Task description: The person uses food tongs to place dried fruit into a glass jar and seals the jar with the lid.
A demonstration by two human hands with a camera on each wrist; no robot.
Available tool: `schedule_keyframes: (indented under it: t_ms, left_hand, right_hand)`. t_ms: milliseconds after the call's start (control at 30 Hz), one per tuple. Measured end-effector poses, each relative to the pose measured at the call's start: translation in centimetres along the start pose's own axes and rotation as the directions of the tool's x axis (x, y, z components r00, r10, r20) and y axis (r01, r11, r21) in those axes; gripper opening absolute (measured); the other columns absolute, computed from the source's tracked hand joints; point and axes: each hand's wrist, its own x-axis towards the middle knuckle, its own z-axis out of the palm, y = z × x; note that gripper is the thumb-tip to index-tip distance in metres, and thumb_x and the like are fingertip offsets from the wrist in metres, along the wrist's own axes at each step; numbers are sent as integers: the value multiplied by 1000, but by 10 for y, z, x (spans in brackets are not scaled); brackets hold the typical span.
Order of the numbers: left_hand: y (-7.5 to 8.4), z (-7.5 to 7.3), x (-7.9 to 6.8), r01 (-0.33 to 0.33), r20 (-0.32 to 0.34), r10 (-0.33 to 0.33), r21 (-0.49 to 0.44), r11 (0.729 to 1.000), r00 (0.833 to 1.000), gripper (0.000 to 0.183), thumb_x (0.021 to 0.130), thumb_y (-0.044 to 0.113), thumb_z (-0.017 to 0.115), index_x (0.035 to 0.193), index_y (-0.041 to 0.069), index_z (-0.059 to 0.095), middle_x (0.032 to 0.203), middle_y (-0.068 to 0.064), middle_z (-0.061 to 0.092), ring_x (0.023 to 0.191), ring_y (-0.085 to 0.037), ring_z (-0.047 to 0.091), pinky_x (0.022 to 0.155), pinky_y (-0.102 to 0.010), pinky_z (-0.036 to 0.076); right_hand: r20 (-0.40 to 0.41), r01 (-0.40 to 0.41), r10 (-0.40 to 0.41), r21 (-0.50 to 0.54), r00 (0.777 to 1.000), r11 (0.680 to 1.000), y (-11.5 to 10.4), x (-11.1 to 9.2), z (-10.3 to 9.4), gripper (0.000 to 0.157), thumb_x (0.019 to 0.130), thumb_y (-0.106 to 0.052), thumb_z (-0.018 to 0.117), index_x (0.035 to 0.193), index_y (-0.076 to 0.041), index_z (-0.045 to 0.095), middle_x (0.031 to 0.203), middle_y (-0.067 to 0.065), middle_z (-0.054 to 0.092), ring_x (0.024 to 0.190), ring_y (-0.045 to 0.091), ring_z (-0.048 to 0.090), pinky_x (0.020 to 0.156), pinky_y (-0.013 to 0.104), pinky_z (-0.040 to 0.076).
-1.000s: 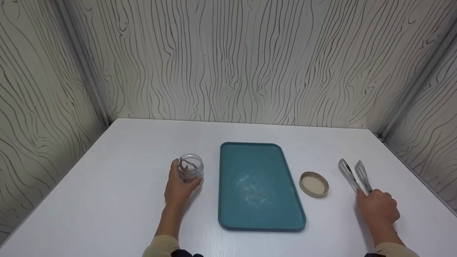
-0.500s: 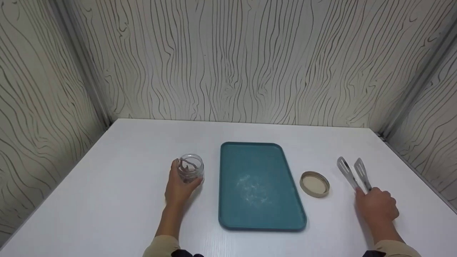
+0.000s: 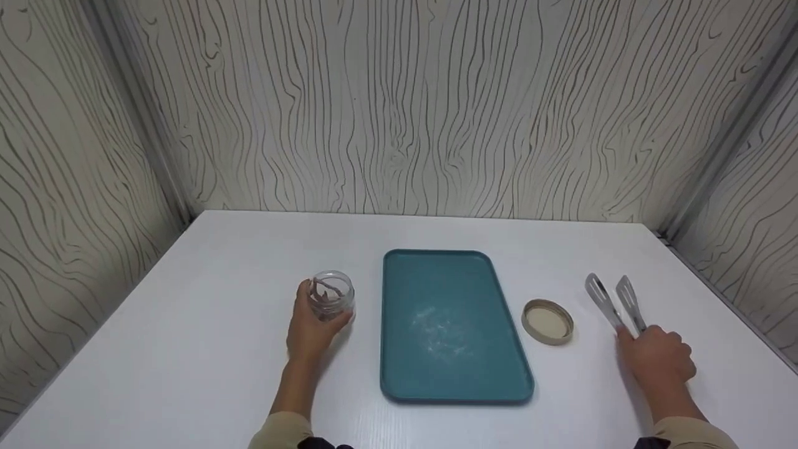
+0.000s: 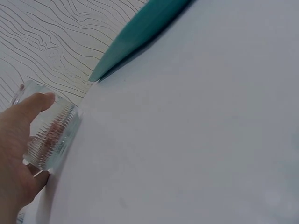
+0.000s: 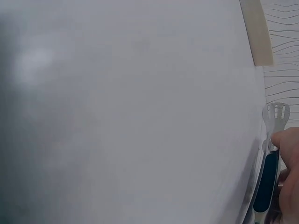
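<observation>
A clear glass jar (image 3: 340, 301) without a lid stands on the white table. My left hand (image 3: 310, 330) grips it from the left and front, thumb and fingers round its side. Reddish-brown pieces (image 4: 52, 135) lie inside the jar, their kind unclear. Over at the right, my right hand (image 3: 659, 358) holds a pair of metal tongs (image 3: 602, 299) by the handles. The tongs' slotted tips stand apart, pointing away from me, with nothing between them. A dark blue grip panel (image 5: 267, 182) shows on the handle in the right wrist view.
A teal rectangular tray (image 3: 452, 287) lies between the two hands, with whitish marks on its surface. Right of it, a round beige lid (image 3: 548, 322) lies with its inside up. Wood-patterned panels (image 3: 399, 112) enclose the table at the back and sides.
The tongs in my right hand have shifted slightly left and away from me. My left hand keeps its hold on the jar in the same place.
</observation>
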Motion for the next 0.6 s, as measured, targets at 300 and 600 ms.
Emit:
schedule_keyframes:
  t_ms: [300,600]
  left_hand:
    - [0,0,0,-27,-30,26,-32,999,999,86,62,27,75,131,10,26,132,-12,35,121,-29,29,95,-45,25]
    - [1,-2,1,-17,-22,16,-51,999,1000,85,62,26,75,130,10,28,133,-13,34,122,-30,27,96,-45,23]
  right_hand:
    - [-159,77,-75,9,984,997,-24,0,-11,65,83,-46,43,95,17,38,78,30,33,77,46,36,46,47,35]
    - [-186,238,-223,64,957,969,-76,-3,-24,80,81,-53,43,123,13,29,104,38,29,97,51,30,62,57,36]
